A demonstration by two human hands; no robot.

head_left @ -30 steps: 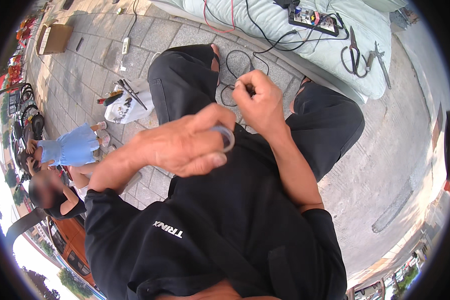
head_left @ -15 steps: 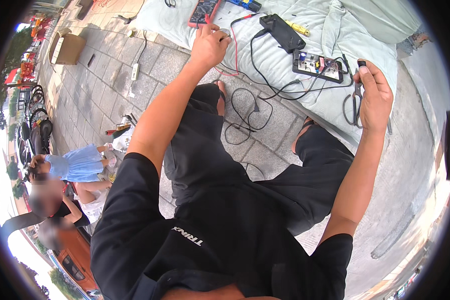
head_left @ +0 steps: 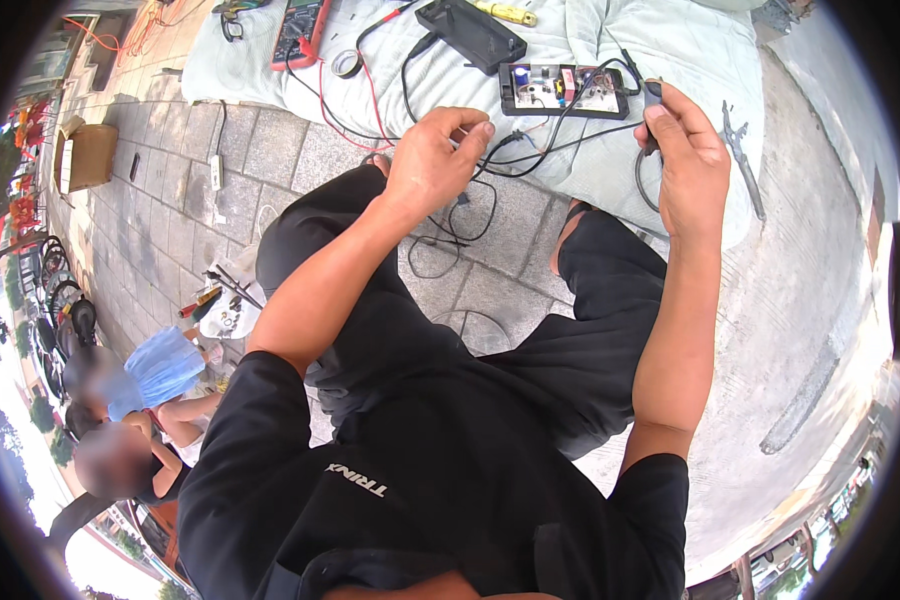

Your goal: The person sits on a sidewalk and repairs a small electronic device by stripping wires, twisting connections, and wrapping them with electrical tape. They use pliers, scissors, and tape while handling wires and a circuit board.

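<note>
My left hand hovers over the near edge of the cloth, fingers curled and thumb close to the forefinger; whether it holds anything is hidden. A small dark piece is pinched between thumb and fingers of my right hand. Black-handled scissors lie partly behind that hand. To its left is an opened black case with a circuit board, crossed by black cables. Beyond my left hand, a roll of tape rests beside a red multimeter with red and black leads.
A black case half and a yellow-handled tool lie on the pale cloth. Grey pliers lie right of my right hand. Black cord loops over the paving between my legs. People sit at left near tools and a cardboard box.
My left hand has left the tape roll and come right and nearer, towards the cables. My right hand keeps the dark piece pinched, now closer to the circuit board. The view has shifted right.
</note>
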